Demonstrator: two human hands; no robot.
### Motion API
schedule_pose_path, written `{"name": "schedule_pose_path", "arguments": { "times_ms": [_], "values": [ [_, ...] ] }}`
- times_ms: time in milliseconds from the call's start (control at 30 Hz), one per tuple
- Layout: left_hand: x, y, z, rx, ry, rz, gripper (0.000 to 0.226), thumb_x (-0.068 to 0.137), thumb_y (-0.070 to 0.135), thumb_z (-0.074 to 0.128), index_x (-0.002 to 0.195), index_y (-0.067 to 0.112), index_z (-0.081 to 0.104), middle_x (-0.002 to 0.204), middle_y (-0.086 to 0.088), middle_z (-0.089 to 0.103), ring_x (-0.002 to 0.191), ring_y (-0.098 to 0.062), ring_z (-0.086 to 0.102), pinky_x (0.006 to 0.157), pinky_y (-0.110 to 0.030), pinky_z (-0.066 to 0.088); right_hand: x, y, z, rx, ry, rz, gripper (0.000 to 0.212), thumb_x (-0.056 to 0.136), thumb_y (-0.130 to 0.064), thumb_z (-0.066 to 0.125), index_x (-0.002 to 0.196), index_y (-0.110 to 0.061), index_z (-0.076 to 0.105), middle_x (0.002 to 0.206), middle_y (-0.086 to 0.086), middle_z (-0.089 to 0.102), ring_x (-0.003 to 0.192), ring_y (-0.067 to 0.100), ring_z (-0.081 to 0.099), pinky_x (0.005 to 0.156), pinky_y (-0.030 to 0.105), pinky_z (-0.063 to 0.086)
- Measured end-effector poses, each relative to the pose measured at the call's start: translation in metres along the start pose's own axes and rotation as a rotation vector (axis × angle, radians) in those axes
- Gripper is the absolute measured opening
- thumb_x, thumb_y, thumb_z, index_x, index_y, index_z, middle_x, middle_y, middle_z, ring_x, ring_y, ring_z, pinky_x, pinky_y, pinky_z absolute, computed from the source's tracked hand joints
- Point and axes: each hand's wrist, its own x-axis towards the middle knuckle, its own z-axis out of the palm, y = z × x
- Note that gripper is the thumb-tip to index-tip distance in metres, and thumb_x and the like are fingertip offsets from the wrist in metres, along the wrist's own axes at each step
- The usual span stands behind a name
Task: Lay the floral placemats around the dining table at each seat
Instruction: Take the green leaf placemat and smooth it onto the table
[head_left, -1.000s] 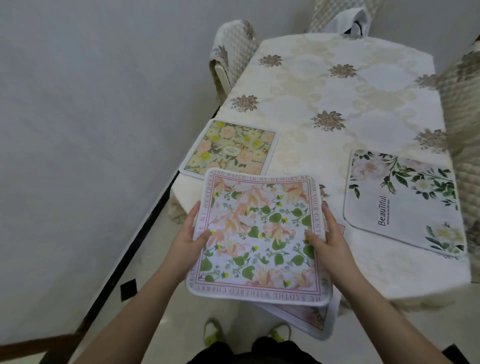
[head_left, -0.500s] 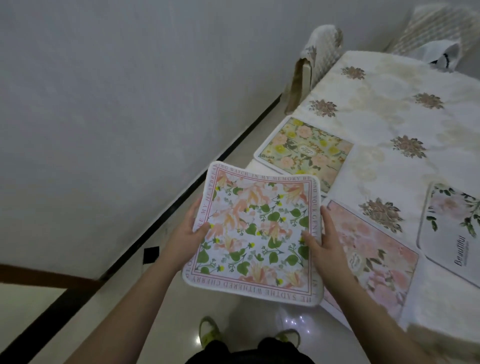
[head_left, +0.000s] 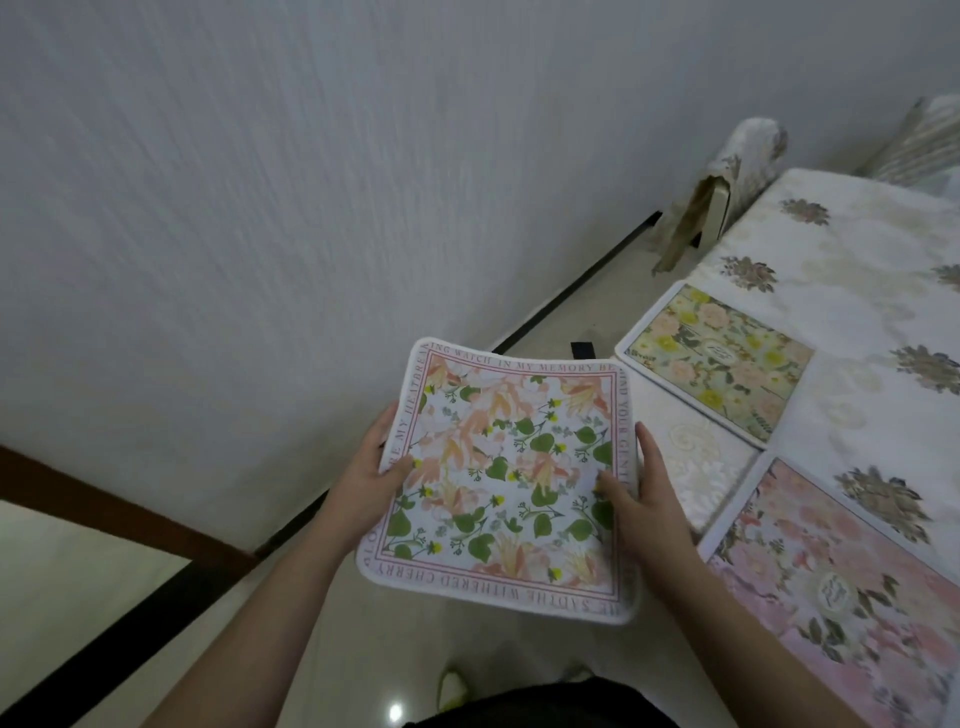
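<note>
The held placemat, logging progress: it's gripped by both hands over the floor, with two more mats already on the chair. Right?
Not quite. In the head view the yellow-flowered mat and pink mat lie on the table, not the chair. Both hands do hold the placemat over the floor.

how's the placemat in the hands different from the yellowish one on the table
The held placemat hangs over the floor, gripped by the left hand and right hand; the yellow-flowered placemat lies flat at the table edge. The held one has green leaves, peach blooms and a lettered border; the yellow one has a plain white rim. Both are floral with rounded corners.
</note>
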Motion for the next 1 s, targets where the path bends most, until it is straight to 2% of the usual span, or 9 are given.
{"name": "schedule_pose_path", "arguments": {
  "times_ms": [233,333,433,567,633,700,800,933,1000],
  "values": [
    [0.016,0.002,-0.008,-0.078,-0.001,-0.021,0.067,0.1,0.016,0.056,0.133,0.069,0.031,0.125,0.008,0.065,0.089,-0.023,0.076,0.072,-0.053,0.061,0.03,-0.009,0.005,-0.064,-0.048,-0.026,0.071,0.099,-0.018,0.057,0.153,-0.041,0.018,0.137,-0.002,0.058,0.106,0.016,0.069,0.073,0.029,0.062],
    [0.031,0.009,-0.005,-0.108,0.004,-0.033,0.065,0.101,0.012,0.055,0.137,0.061,0.032,0.125,0.004,0.066,0.089,-0.024,0.075,0.069,-0.05,0.062,0.05,-0.016,0.003,-0.117,-0.066,-0.057,0.069,0.099,-0.022,0.056,0.153,-0.041,0.018,0.134,-0.005,0.06,0.101,0.014,0.071,0.073,0.029,0.062],
    [0.049,0.022,0.0,-0.155,0.023,-0.041,0.064,0.1,0.007,0.054,0.138,0.055,0.035,0.125,-0.001,0.066,0.089,-0.026,0.075,0.068,-0.049,0.062,0.073,-0.023,-0.002,-0.103,-0.076,-0.06,0.067,0.099,-0.023,0.056,0.149,-0.048,0.019,0.13,-0.006,0.063,0.094,0.014,0.073,0.076,0.04,0.062],
    [0.074,0.047,0.003,-0.179,0.054,-0.029,0.063,0.099,0.005,0.055,0.134,0.055,0.037,0.12,-0.004,0.069,0.089,-0.029,0.075,0.065,-0.044,0.062,0.111,-0.037,-0.007,-0.067,-0.094,-0.056,0.067,0.1,-0.02,0.055,0.151,-0.045,0.019,0.123,-0.006,0.066,0.084,0.012,0.075,0.065,0.028,0.061],
    [0.089,0.057,0.003,-0.171,0.066,-0.013,0.061,0.099,0.005,0.054,0.136,0.051,0.039,0.122,-0.006,0.069,0.091,-0.03,0.075,0.071,-0.05,0.062,0.129,-0.045,-0.009,-0.064,-0.104,-0.063,0.068,0.1,-0.019,0.055,0.152,-0.045,0.019,0.121,-0.007,0.066,0.084,0.011,0.074,0.064,0.026,0.06],
    [0.102,0.065,0.005,-0.175,0.082,-0.021,0.063,0.099,0.004,0.055,0.143,0.046,0.038,0.121,-0.007,0.069,0.091,-0.032,0.075,0.072,-0.054,0.061,0.146,-0.052,-0.013,-0.055,-0.104,-0.077,0.068,0.1,-0.019,0.055,0.151,-0.045,0.02,0.124,-0.009,0.065,0.089,0.011,0.074,0.071,0.032,0.062],
    [0.116,0.073,0.006,-0.18,0.103,-0.029,0.066,0.099,0.003,0.055,0.146,0.045,0.036,0.118,-0.006,0.071,0.087,-0.031,0.075,0.066,-0.049,0.062,0.168,-0.06,-0.016,-0.059,-0.124,-0.088,0.066,0.099,-0.017,0.056,0.15,-0.045,0.024,0.128,-0.008,0.063,0.095,0.011,0.073,0.079,0.04,0.061],
    [0.137,0.084,0.002,-0.191,0.105,-0.038,0.067,0.098,0.003,0.056,0.142,0.049,0.037,0.114,-0.006,0.072,0.083,-0.031,0.076,0.061,-0.044,0.062,0.19,-0.076,-0.014,-0.057,-0.15,-0.115,0.061,0.099,-0.011,0.055,0.136,-0.052,0.03,0.117,-0.019,0.064,0.092,0.005,0.072,0.068,0.025,0.06],
    [0.15,0.089,-0.003,-0.196,0.102,-0.042,0.067,0.098,0.003,0.056,0.143,0.048,0.036,0.113,-0.007,0.072,0.083,-0.032,0.076,0.06,-0.044,0.062,0.2,-0.083,-0.01,-0.059,-0.139,-0.114,0.062,0.099,-0.011,0.055,0.138,-0.051,0.028,0.114,-0.024,0.062,0.09,0.001,0.071,0.066,0.022,0.058]
  ]
}}
